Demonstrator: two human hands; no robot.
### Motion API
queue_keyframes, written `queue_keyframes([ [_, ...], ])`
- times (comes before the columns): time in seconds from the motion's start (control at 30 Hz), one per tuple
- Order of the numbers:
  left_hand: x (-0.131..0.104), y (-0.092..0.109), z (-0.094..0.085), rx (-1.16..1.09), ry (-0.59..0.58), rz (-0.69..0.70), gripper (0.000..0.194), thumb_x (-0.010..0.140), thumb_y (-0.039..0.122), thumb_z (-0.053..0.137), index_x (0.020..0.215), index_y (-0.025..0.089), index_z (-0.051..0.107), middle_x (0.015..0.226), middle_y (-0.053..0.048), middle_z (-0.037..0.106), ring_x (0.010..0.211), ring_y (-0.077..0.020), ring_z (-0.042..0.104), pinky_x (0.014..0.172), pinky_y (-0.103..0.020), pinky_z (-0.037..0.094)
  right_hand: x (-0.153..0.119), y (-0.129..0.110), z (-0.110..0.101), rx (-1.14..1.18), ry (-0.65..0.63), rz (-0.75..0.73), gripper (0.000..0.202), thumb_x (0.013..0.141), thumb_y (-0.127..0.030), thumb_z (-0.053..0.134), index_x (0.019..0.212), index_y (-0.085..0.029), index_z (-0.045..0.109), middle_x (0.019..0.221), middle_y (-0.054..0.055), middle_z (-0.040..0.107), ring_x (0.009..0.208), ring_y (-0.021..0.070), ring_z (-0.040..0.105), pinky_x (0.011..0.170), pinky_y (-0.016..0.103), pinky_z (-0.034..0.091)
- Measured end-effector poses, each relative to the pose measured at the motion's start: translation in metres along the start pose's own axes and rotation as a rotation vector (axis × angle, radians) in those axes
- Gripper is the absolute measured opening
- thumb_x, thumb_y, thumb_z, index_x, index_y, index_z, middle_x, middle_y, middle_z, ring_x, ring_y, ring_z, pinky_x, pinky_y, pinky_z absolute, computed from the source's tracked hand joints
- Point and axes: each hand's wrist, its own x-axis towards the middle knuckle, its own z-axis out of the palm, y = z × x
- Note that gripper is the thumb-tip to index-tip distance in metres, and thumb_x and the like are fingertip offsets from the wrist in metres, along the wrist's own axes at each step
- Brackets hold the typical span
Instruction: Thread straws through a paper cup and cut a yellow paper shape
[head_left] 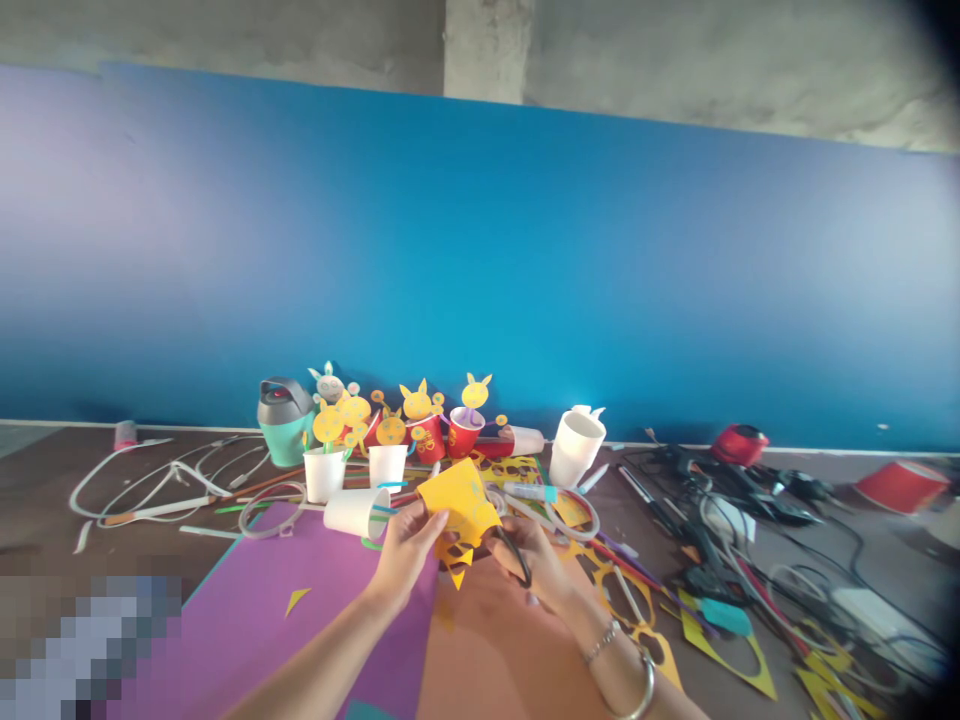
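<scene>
A piece of yellow paper [459, 497] is pinched between the thumb and fingers of my left hand [409, 545], above the sheets on the table. My right hand [531, 560] is closed on dark-handled scissors [515, 556], whose blades are hidden at the paper's right edge. Small pointed yellow bits show just below the paper. Beneath my hands lie a purple sheet [300, 600] and an orange-brown sheet [502, 650]. A yellow scrap [297, 601] rests on the purple one.
Behind my hands stand white cups [325, 475] and red cups [427, 440] with yellow paper animal figures. A tipped white cup [356, 512] lies left, near a teal container [286, 425]. A tall white cup [576, 447], cables [750, 560] and yellow offcuts [731, 640] are at right.
</scene>
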Motion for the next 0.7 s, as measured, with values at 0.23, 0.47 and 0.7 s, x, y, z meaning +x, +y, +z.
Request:
queue_keyframes([
  [0.23, 0.001, -0.003, -0.002, 0.031, 0.029, 0.012, 0.022, 0.08, 0.039, 0.072, 0.085, 0.018, 0.072, 0.076, -0.004, 0.072, 0.066, -0.018, 0.065, 0.063, -0.027, 0.05, -0.001, -0.004, -0.001, -0.014, -0.002, 0.025, 0.031, 0.081, -0.037, 0.063, 0.061, -0.022, 0.044, 0.05, -0.006, 0.038, 0.044, 0.0087, 0.032, 0.043, 0.024, 0.021],
  [0.47, 0.0, 0.0, 0.0, 0.022, 0.042, -0.015, 0.023, 0.079, 0.039, 0.074, 0.084, 0.017, 0.074, 0.075, -0.004, 0.071, 0.062, -0.0154, 0.063, 0.06, -0.025, 0.05, -0.003, -0.007, 0.001, -0.006, 0.007, 0.036, 0.037, 0.081, -0.044, 0.066, 0.059, -0.023, 0.044, 0.049, -0.005, 0.04, 0.043, 0.0099, 0.037, 0.042, 0.024, 0.024],
  [0.7, -0.002, 0.004, 0.002, 0.009, 0.033, -0.03, 0.028, 0.077, 0.042, 0.076, 0.086, 0.016, 0.075, 0.075, -0.005, 0.072, 0.062, -0.016, 0.064, 0.059, -0.025, 0.052, -0.001, -0.001, 0.0, -0.007, 0.003, 0.031, 0.032, 0.081, -0.045, 0.066, 0.065, -0.022, 0.05, 0.051, -0.006, 0.042, 0.044, 0.0093, 0.037, 0.043, 0.024, 0.026],
])
